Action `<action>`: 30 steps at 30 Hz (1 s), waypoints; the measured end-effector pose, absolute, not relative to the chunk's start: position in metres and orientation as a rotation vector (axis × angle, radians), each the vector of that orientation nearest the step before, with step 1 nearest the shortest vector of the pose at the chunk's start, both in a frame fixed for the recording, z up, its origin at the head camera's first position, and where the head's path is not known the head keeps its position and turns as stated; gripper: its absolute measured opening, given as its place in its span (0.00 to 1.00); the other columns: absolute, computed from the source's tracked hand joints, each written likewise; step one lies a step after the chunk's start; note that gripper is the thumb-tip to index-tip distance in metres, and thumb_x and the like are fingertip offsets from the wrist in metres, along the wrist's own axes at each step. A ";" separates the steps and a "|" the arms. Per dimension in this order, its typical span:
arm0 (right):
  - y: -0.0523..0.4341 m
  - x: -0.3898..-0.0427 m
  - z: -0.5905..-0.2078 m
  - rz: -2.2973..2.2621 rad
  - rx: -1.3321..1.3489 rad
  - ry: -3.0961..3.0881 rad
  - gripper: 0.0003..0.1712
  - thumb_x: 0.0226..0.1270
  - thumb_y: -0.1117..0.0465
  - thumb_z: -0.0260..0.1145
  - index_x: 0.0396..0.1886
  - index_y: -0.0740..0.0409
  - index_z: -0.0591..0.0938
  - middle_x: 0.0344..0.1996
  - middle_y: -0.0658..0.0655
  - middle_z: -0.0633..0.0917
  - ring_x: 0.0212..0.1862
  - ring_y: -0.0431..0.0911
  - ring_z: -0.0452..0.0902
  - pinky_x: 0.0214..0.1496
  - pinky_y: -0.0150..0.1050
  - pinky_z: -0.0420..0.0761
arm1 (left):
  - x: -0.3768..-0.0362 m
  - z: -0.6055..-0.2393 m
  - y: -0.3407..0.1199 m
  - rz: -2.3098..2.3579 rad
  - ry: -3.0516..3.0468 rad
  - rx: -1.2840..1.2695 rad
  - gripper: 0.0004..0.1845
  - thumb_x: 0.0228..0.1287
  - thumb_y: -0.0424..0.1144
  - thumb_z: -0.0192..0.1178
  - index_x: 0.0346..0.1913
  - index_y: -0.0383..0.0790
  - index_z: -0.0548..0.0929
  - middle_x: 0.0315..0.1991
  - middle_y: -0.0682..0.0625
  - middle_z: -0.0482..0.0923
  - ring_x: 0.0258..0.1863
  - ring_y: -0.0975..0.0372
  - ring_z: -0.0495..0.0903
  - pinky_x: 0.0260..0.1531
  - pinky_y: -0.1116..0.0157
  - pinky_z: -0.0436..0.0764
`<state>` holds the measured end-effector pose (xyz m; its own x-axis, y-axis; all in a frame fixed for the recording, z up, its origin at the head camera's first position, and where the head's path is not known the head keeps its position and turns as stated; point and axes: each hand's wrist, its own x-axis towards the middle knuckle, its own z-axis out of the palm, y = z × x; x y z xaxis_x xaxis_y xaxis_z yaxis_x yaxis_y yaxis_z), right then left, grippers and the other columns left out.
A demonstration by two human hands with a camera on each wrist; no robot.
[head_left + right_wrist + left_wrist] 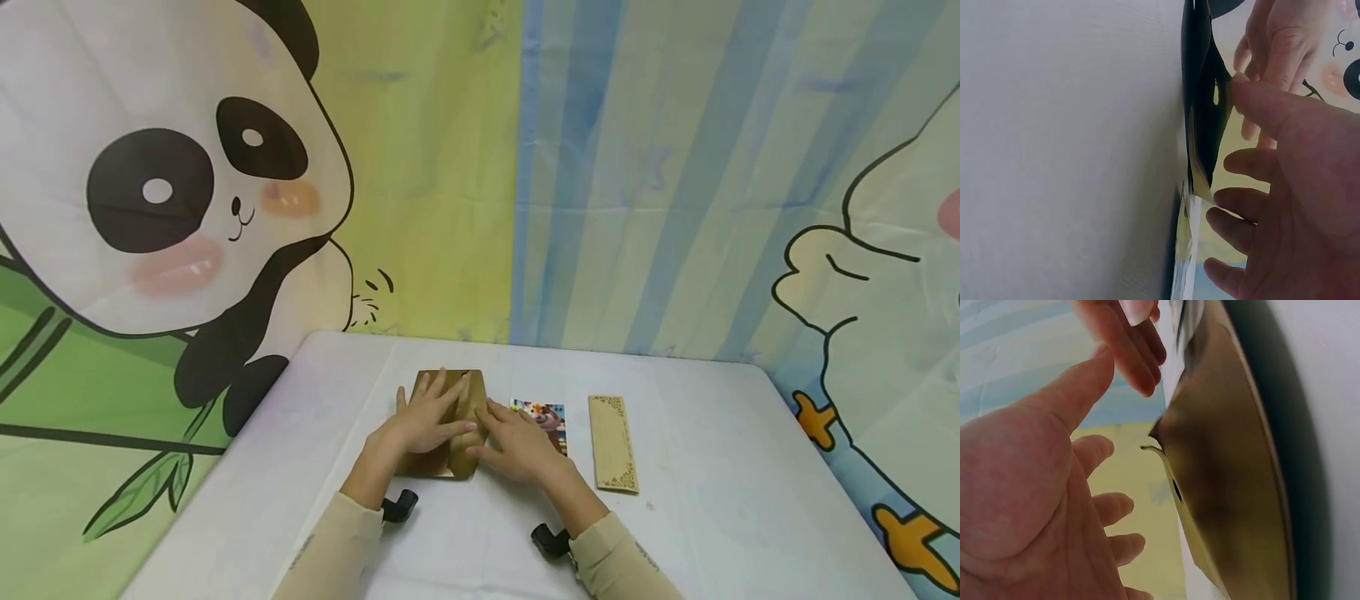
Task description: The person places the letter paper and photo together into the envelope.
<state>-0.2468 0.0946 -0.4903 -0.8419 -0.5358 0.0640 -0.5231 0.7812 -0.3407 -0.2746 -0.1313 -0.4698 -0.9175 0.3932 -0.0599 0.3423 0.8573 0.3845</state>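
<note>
Now press the gold envelope flat near the surface's far edge, both hands' fingers straight, grasping nothing, creasing evenly.

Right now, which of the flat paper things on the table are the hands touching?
The gold envelope, farthest left. Both the left hand and right hand lie flat on it. The colourful picture card and the long tan card lie untouched to its right.
</note>
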 end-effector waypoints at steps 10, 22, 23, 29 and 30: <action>0.092 -0.248 -0.495 -0.436 -0.891 2.860 0.45 0.75 0.34 0.60 0.80 0.56 0.67 0.81 0.62 0.64 0.82 0.56 0.58 0.80 0.64 0.53 | -0.275 -0.480 -0.139 0.601 2.852 0.529 0.44 0.73 0.66 0.56 0.84 0.59 0.52 0.85 0.36 0.39 0.80 0.28 0.38 0.70 0.24 0.44; 0.090 -0.246 -0.497 -0.386 -0.887 2.856 0.47 0.75 0.32 0.59 0.79 0.59 0.67 0.81 0.61 0.63 0.83 0.54 0.56 0.81 0.62 0.52 | -0.272 -0.487 -0.133 0.574 2.823 0.464 0.37 0.81 0.56 0.50 0.85 0.54 0.51 0.84 0.34 0.43 0.78 0.24 0.41 0.68 0.23 0.51; 0.090 -0.246 -0.497 -0.390 -0.888 2.855 0.47 0.75 0.32 0.59 0.79 0.59 0.67 0.81 0.61 0.63 0.83 0.55 0.56 0.81 0.62 0.52 | -0.273 -0.487 -0.133 0.583 2.825 0.473 0.35 0.82 0.54 0.50 0.84 0.54 0.53 0.84 0.33 0.43 0.78 0.24 0.42 0.68 0.24 0.52; 0.092 -0.247 -0.499 -0.407 -0.874 2.855 0.46 0.75 0.32 0.58 0.79 0.58 0.66 0.81 0.60 0.63 0.83 0.54 0.56 0.81 0.62 0.52 | -0.275 -0.487 -0.136 0.601 2.836 0.571 0.25 0.82 0.43 0.49 0.77 0.52 0.70 0.82 0.28 0.47 0.75 0.20 0.49 0.68 0.28 0.59; 0.092 -0.246 -0.499 -0.409 -0.872 2.855 0.46 0.75 0.32 0.58 0.79 0.58 0.67 0.81 0.60 0.63 0.83 0.54 0.56 0.81 0.62 0.52 | -0.275 -0.486 -0.136 0.598 2.838 0.582 0.23 0.82 0.42 0.48 0.75 0.51 0.73 0.82 0.28 0.48 0.74 0.21 0.50 0.69 0.29 0.60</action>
<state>-0.2465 0.0923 -0.4994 -0.8250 -0.5634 -0.0433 -0.5287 0.7966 -0.2930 -0.2754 -0.1365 -0.4865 -0.9064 0.4113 -0.0960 0.3376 0.8423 0.4203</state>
